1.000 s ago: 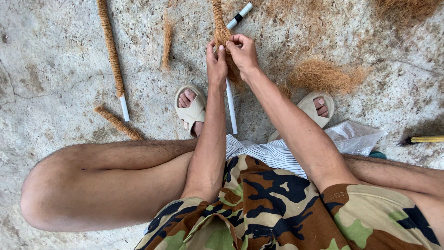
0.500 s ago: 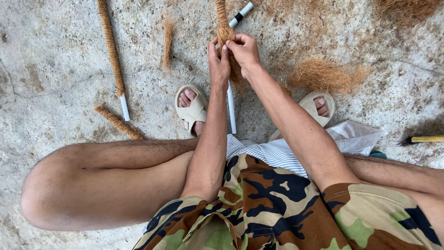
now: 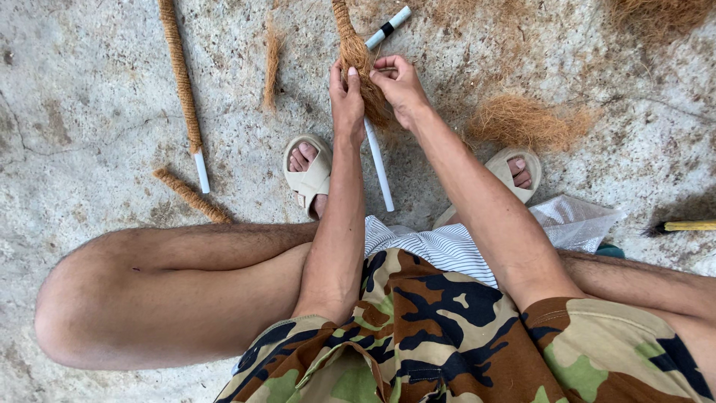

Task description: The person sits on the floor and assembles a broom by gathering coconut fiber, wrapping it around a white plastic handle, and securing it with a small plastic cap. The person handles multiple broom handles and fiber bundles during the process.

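Left hand (image 3: 347, 101) and right hand (image 3: 399, 89) are both clamped on the coir-wrapped pole (image 3: 356, 56) at twelve o'clock, above the floor (image 3: 89, 112); its bare white pipe end (image 3: 379, 168) runs down toward six. Judgement: keep the fibre taut and turns tight. A loose coir tuft (image 3: 526, 123) lies at two o'clock, a finished pole (image 3: 181, 82) at ten.

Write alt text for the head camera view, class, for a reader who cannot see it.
Seen from above, a seated person's left hand and right hand press brown coconut fibre around a white pipe held over a concrete floor. A finished fibre-wrapped pole, a loose fibre pile and sandalled feet lie nearby.
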### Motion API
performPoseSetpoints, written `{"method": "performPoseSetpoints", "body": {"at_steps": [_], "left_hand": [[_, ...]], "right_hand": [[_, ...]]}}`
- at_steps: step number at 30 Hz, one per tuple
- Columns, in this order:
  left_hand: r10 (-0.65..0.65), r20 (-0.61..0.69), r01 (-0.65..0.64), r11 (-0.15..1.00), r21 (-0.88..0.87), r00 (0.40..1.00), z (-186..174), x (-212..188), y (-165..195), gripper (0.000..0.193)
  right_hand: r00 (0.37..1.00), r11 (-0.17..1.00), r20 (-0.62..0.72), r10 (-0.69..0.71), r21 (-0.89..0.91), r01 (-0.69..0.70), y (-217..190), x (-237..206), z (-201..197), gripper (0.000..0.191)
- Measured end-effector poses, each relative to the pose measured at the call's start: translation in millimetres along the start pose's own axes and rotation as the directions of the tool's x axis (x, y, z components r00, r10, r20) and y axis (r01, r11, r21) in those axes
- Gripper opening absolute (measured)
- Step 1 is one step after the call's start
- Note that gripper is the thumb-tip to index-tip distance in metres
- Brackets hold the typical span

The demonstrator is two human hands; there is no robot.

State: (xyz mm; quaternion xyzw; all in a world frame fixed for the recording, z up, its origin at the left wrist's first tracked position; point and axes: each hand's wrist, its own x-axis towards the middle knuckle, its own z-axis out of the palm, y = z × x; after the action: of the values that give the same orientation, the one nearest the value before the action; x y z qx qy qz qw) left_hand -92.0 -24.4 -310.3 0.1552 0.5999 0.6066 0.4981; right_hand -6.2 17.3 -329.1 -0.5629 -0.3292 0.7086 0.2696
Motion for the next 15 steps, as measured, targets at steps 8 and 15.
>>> {"method": "performPoseSetpoints", "body": {"at_steps": [8, 15], "left_hand": [[-0.081, 0.074, 0.085, 0.995, -0.056, 0.994, 0.8, -0.3, -4.4, 0.039], [-0.095, 0.069, 0.094, 0.996, 0.006, 0.993, 2.0, 3.2, -7.2, 0.042]], "right_hand": [[0.998, 0.959, -0.016, -0.061, 0.276, 0.063, -0.3, 1.9, -3.0, 0.031], [0.999, 0.910, -0.033, -0.036, 0.411, 0.046, 1.7, 2.2, -2.7, 0.027]]}}
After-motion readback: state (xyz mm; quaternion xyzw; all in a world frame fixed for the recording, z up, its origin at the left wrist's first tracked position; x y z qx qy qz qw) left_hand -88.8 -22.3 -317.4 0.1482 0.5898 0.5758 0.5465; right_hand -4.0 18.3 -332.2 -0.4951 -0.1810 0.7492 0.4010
